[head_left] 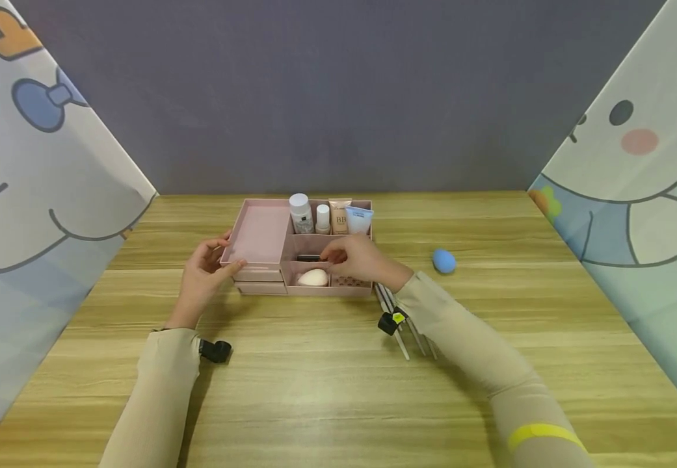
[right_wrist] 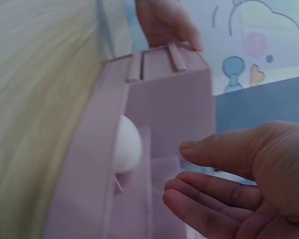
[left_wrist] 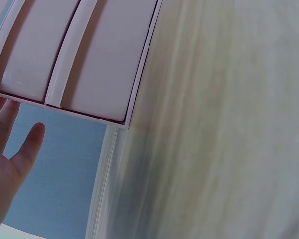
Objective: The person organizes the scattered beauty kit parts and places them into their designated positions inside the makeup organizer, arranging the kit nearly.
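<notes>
A pink makeup organizer (head_left: 256,234) stands on the table, with two drawers at its front left. My left hand (head_left: 205,266) rests against its left side, the fingers fairly straight and the thumb apart from them at the front corner. Over the middle compartment is my right hand (head_left: 357,257), thumb and fingers apart with nothing between them in the right wrist view. A slim black item (head_left: 309,258) lies in that compartment, just left of the right fingertips. The front compartment holds a white makeup sponge (head_left: 313,278), seen also in the right wrist view.
A white-capped bottle (head_left: 301,214), a smaller bottle (head_left: 322,218), a beige BB tube (head_left: 339,216) and a light blue tube (head_left: 359,221) stand in the back row. Thin brushes (head_left: 401,341) lie under the right forearm. To the right is a blue makeup sponge (head_left: 444,260).
</notes>
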### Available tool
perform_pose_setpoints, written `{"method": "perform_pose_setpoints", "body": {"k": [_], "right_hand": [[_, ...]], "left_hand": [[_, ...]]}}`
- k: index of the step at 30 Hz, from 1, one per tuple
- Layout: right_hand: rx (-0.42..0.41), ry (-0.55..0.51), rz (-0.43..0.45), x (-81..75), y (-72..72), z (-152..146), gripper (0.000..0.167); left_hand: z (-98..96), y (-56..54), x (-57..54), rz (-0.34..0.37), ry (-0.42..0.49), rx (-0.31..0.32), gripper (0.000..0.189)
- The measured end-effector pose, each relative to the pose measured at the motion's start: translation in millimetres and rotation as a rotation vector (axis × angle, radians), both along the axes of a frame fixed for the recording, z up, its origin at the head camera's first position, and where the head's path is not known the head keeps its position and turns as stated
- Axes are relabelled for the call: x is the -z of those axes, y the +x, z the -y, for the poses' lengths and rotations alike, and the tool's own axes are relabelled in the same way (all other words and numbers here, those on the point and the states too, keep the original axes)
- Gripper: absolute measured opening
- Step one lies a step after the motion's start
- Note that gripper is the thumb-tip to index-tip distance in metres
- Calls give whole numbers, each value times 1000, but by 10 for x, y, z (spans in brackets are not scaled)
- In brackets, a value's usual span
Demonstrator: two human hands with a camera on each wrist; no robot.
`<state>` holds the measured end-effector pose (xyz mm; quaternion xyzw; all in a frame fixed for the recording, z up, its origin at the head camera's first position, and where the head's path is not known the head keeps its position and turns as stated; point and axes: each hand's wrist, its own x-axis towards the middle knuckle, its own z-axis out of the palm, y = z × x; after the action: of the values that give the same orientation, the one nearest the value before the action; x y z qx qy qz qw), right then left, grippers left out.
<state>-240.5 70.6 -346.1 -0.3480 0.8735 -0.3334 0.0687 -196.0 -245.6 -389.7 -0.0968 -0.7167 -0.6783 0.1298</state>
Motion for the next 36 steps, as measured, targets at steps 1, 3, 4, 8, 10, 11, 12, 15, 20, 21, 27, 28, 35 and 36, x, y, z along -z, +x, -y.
{"method": "perform_pose_setpoints", "body": {"k": [1, 3, 4, 8, 10, 11, 12, 15, 20, 21, 27, 28, 35, 36], "right_hand": [[4, -12, 12, -14, -4, -37, 23], [19, -34, 45, -43, -15, -119, 26], [28, -42, 60, -61, -18, -164, 27], [57, -73, 95, -128, -21, -356, 31], [67, -84, 87, -156, -17, -451, 30], [75, -90, 80, -166, -14, -498, 30], [86, -94, 72, -172, -14, -543, 30], [125, -97, 50, -193, -12, -665, 29], [194, -89, 38, -223, -4, -859, 29], [207, -83, 35, -222, -3, -901, 29], [255, -58, 16, -180, -13, -1167, 27], [263, -50, 14, -173, -13, -1210, 27], [319, 17, -2, -93, -43, -1485, 28], [326, 24, -4, -81, -50, -1520, 28]], "left_hand": [[-2, -1, 1, 0, -1, 0, 34], [-4, -4, 5, 0, 1, -3, 33], [-5, -7, 8, 0, 1, -4, 34], [-6, -9, 12, -4, 16, 2, 34], [-5, -8, 14, -7, 13, -2, 34], [-4, -7, 14, -9, 14, -2, 34], [-3, -6, 14, -9, 11, -3, 34], [0, -4, 11, -5, 10, -4, 33], [-12, 3, -5, 1, 10, -1, 36], [-16, 4, -7, 2, 8, -3, 36], [-9, -5, -3, -2, 2, 9, 35], [-10, -4, -5, -1, 5, 13, 35], [-11, 9, -19, 1, 14, 20, 36], [-8, 5, -17, 0, 13, 21, 36]]}}
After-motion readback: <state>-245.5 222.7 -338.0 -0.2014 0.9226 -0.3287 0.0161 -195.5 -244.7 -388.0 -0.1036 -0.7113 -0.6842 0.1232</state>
